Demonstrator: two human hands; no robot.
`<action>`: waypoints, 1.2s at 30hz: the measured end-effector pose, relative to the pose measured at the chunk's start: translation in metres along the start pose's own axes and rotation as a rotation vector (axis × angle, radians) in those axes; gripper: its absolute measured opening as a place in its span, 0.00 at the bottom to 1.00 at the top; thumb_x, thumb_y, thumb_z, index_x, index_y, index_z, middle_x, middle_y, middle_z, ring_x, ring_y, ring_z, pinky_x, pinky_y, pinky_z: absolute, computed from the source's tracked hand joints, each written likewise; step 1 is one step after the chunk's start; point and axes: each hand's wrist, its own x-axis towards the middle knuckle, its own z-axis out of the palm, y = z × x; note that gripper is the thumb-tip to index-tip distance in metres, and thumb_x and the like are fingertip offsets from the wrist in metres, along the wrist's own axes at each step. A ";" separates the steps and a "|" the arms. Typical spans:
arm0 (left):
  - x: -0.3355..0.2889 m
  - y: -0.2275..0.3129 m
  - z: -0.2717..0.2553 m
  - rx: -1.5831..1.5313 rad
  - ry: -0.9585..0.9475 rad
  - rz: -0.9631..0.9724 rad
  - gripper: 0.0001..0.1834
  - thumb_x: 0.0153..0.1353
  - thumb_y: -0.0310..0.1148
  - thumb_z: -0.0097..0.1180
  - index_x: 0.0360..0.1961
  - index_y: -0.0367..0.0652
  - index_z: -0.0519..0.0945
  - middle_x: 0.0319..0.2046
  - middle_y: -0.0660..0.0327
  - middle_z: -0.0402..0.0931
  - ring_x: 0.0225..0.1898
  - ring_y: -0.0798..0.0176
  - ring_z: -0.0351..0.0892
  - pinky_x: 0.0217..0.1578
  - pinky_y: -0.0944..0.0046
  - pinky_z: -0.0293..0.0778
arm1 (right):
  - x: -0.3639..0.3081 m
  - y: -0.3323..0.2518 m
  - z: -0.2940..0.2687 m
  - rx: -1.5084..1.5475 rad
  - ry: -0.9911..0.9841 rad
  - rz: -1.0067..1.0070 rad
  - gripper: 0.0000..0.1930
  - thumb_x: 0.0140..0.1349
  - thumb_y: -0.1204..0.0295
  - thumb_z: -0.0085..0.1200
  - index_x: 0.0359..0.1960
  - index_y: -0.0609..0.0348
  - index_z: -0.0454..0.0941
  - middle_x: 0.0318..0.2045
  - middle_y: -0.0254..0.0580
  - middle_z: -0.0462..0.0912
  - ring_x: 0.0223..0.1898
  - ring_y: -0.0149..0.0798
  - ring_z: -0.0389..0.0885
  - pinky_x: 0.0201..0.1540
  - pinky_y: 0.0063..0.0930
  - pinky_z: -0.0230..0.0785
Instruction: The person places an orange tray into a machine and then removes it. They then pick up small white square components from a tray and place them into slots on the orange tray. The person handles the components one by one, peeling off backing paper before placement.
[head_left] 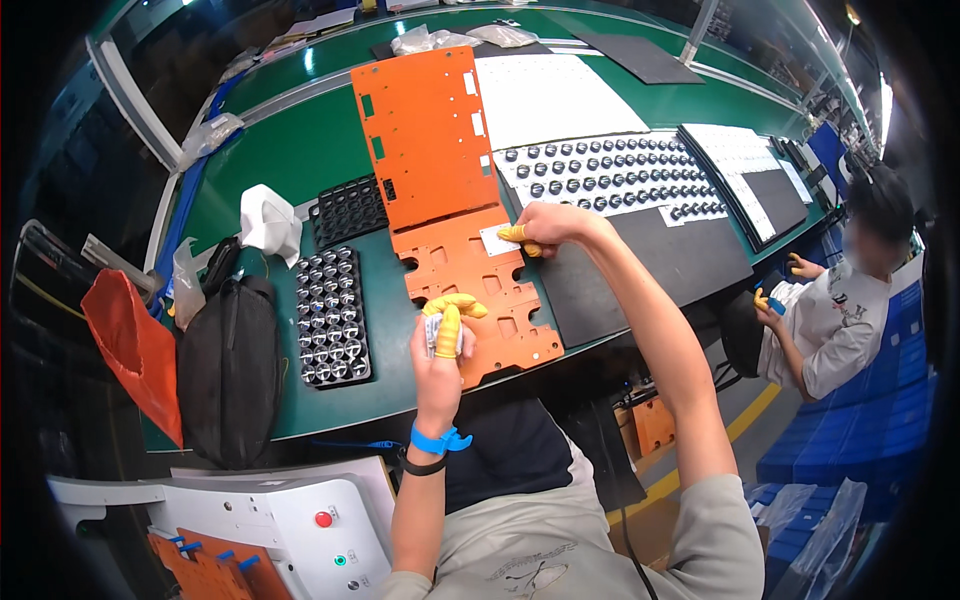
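An orange fixture board (pixel 468 268) with cut-outs lies before me on the table. Its taller orange panel (pixel 425 140) extends behind it, with cut-outs along both sides. My right hand (pixel 552 226), in yellow finger cots, pinches the edge of a small white rectangular plate (pixel 493 240) at the upper right of the fixture board. Yellow cots also cover fingers of my left hand (pixel 443 345), held over the board's lower left. Its fingers are curled round a whitish piece (pixel 433 332), mostly hidden by them.
Left of the board is a black tray (pixel 334 315) of round parts; another black tray (pixel 350 210) sits behind it. White sheets (pixel 610 170) with rows of black knobs lie right, beyond a black mat (pixel 640 270). A black bag (pixel 232 370) stands left. A co-worker (pixel 835 300) is at right.
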 end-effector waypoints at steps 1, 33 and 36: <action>-0.005 0.001 0.002 -0.117 0.023 -0.017 0.13 0.71 0.31 0.51 0.54 0.40 0.74 0.35 0.65 0.75 0.29 0.74 0.67 0.32 0.74 0.64 | -0.002 -0.005 -0.001 -0.068 0.022 0.026 0.27 0.67 0.47 0.57 0.27 0.64 0.80 0.21 0.36 0.77 0.22 0.34 0.74 0.28 0.31 0.68; -0.108 0.047 -0.056 -0.381 0.182 0.036 0.26 0.67 0.32 0.55 0.64 0.40 0.65 0.50 0.53 0.73 0.44 0.61 0.70 0.43 0.64 0.69 | -0.041 -0.155 0.188 -0.298 0.516 -0.719 0.15 0.53 0.61 0.65 0.25 0.63 0.82 0.23 0.50 0.83 0.26 0.54 0.83 0.27 0.46 0.71; -0.101 0.049 -0.054 -0.410 0.151 -0.013 0.28 0.68 0.38 0.56 0.65 0.40 0.64 0.45 0.48 0.76 0.39 0.61 0.74 0.42 0.64 0.70 | -0.063 -0.148 0.168 -0.146 0.568 -0.688 0.14 0.54 0.63 0.65 0.32 0.63 0.83 0.23 0.46 0.83 0.25 0.46 0.83 0.27 0.40 0.72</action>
